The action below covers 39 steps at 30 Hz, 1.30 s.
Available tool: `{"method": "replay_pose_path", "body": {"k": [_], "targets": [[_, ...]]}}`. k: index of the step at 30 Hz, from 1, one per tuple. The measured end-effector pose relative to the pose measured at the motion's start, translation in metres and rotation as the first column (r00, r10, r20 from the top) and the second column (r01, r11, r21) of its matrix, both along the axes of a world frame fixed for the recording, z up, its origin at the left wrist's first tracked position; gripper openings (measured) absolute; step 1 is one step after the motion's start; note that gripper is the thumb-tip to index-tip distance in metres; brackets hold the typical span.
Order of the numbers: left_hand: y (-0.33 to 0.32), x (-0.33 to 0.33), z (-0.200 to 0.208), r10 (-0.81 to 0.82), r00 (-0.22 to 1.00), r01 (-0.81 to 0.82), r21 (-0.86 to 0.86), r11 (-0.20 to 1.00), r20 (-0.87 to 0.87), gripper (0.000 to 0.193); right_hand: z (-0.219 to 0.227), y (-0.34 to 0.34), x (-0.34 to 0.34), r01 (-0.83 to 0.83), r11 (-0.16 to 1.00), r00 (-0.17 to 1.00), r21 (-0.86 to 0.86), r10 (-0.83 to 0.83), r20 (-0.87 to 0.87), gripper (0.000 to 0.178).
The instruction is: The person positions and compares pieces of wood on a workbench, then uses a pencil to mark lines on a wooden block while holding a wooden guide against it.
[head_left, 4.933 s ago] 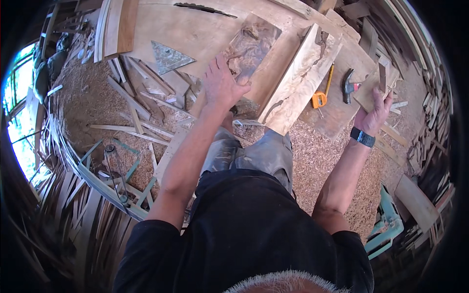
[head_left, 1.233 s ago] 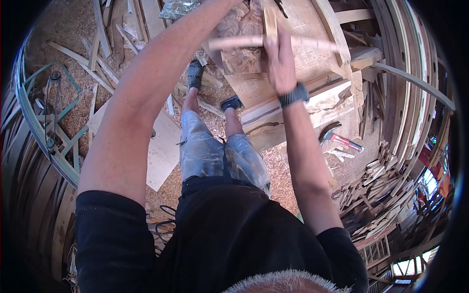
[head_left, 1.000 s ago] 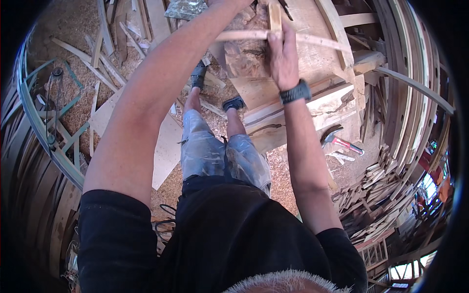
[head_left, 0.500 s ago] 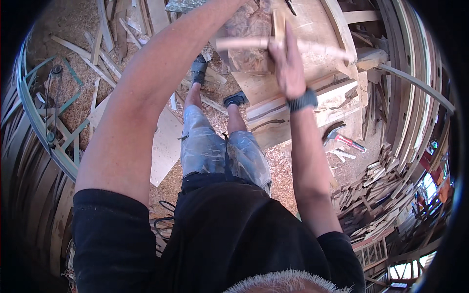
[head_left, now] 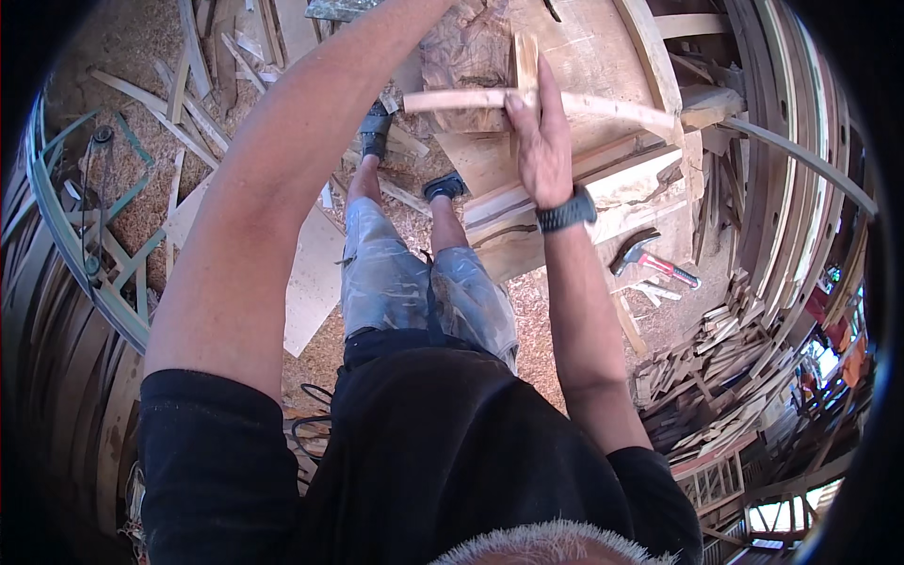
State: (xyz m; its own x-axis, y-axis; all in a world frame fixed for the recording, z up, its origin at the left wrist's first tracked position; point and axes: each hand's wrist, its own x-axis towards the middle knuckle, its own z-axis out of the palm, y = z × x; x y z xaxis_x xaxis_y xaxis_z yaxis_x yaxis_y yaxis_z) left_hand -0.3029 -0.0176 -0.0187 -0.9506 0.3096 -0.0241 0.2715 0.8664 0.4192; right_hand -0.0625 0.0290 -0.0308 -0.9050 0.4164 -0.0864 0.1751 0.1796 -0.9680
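My right hand (head_left: 541,155) is over the bench, its thumb on a long, pale wooden strip (head_left: 603,104) that looks bowed in this view. Its fingers lie along a short, upright wooden piece (head_left: 525,58) that crosses the strip. The hand grips the two where they meet; how they are joined is hidden. Under them lies a brown, figured wooden slab (head_left: 461,52) on a light board (head_left: 589,47). My left forearm (head_left: 348,71) reaches past the top edge, so the left hand is out of the picture.
A claw hammer (head_left: 659,264) with a red and black handle lies right of my forearm. Thick, rough-edged timber (head_left: 621,193) forms the near side of the bench. Offcuts (head_left: 160,99) and shavings cover the floor; stacked strips (head_left: 706,367) lie at the right.
My right hand and the crossed wooden pieces have shifted slightly, and the pieces, blurred before, now look sharper. The whole view has moved a little too. The grip looks the same.
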Motion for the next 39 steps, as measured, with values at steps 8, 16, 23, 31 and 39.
{"method": "replay_pose_path", "body": {"k": [8, 16, 23, 31, 39], "targets": [[0.001, 0.000, 0.000, 0.001, 1.000, -0.002, 0.030, 1.000, 0.013, 0.102, -0.001, 0.002, 0.006, -0.012, 1.000, 1.000, 0.002, 0.012, 0.013, 0.071], [0.008, 0.004, 0.000, -0.017, 0.998, 0.015, 0.046, 0.999, 0.056, 0.099, -0.002, 0.028, -0.051, -0.033, 0.996, 0.999, -0.079, 0.032, -0.011, 0.075], [0.000, -0.001, 0.000, 0.007, 1.000, -0.008, 0.051, 0.999, 0.017, 0.098, -0.003, 0.006, -0.006, -0.020, 0.996, 1.000, -0.083, 0.019, -0.007, 0.069], [0.000, 0.000, 0.005, 0.016, 0.998, -0.017, 0.029, 0.999, 0.056, 0.099, 0.008, -0.008, 0.033, -0.021, 0.999, 0.998, -0.031, 0.023, 0.063, 0.067], [-0.001, -0.001, 0.001, 0.010, 1.000, -0.011, 0.039, 0.999, 0.024, 0.099, 0.001, -0.010, 0.029, 0.010, 0.996, 1.000, -0.086, -0.008, 0.029, 0.066]]}}
